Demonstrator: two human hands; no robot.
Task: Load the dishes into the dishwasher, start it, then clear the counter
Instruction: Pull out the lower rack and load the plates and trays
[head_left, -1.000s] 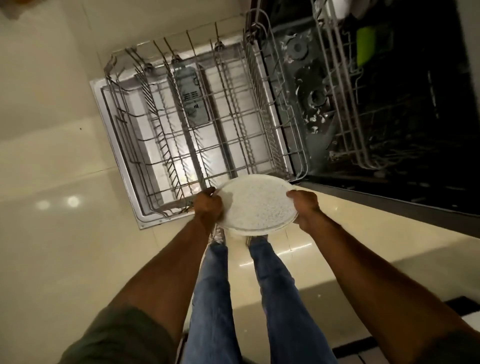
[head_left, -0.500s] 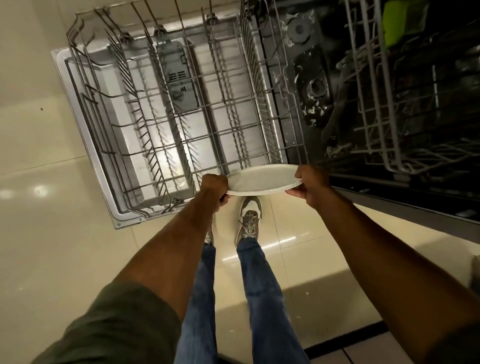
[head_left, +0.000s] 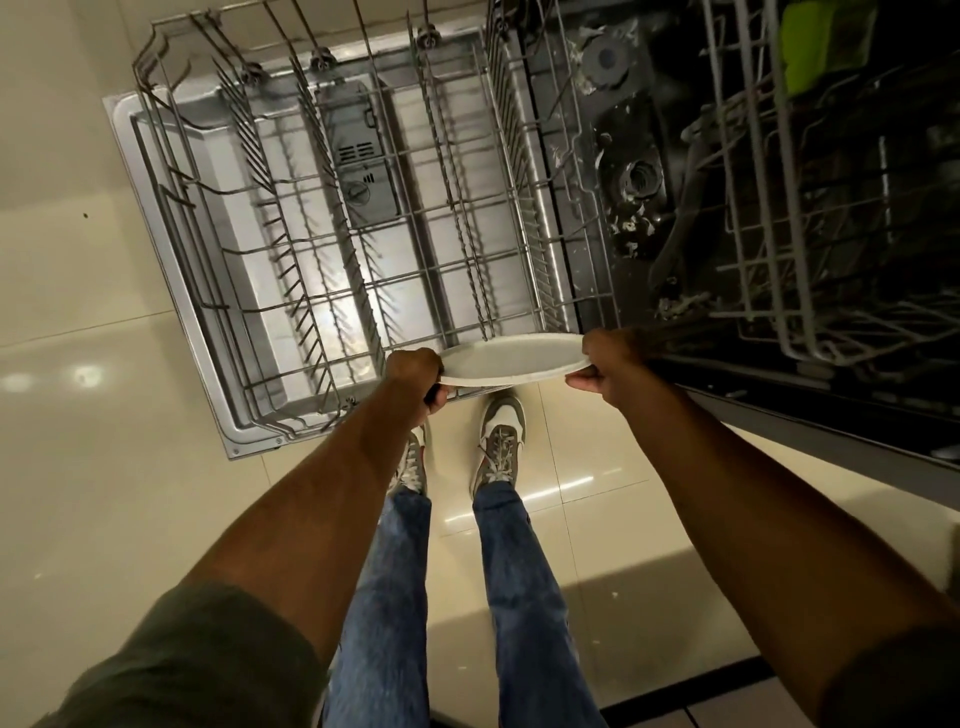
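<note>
— Head view: where's the plate?
— Nearly flat over the near edge of the pulled-out lower rack. The left grip holds its left rim, the right grip pinches the right.

My plate is plain off-white. The rack is grey wire over a silver door. My jeans are faded blue, my shoes grey and white, and the floor is glossy cream tile. At far right sits a lime-green item.
</note>
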